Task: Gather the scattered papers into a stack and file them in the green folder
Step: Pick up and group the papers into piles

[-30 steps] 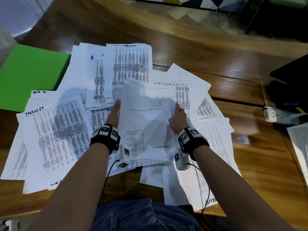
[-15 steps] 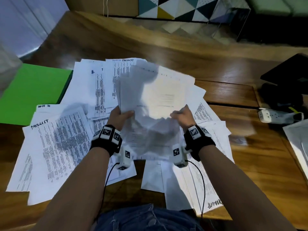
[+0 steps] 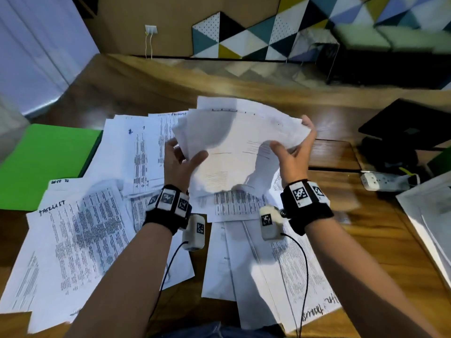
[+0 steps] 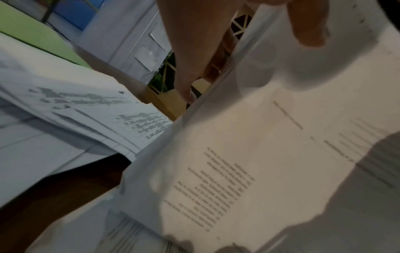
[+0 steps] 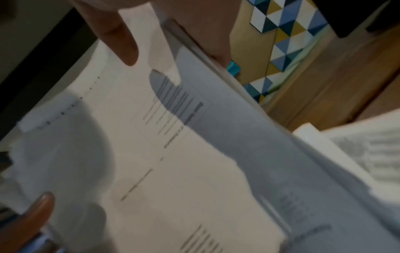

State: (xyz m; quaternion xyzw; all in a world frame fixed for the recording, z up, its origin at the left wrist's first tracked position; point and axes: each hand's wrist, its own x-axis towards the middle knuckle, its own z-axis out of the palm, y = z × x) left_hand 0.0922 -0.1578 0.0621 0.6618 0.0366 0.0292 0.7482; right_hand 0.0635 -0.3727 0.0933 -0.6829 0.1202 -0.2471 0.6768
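A bundle of white printed papers (image 3: 234, 147) is held up above the table, tilted and bowed. My left hand (image 3: 181, 158) grips its left edge, thumb on the front sheet. My right hand (image 3: 295, 148) grips its right edge, thumb in front and fingers behind. In the wrist views the held sheets (image 4: 270, 154) (image 5: 173, 154) fill the picture, with my thumbs on the paper. Many more printed papers (image 3: 80, 230) lie scattered on the wooden table (image 3: 380, 252). The green folder (image 3: 46, 164) lies shut at the table's left edge.
A white power strip (image 3: 385, 181) and dark objects (image 3: 410, 128) lie at the right. More sheets (image 3: 429, 215) overhang the far right edge. A wall with coloured triangles (image 3: 268, 28) stands beyond the table.
The bundle was lying on the table a second ago; both hands have lifted it and tilted it up. The head view has also risen toward the wall.
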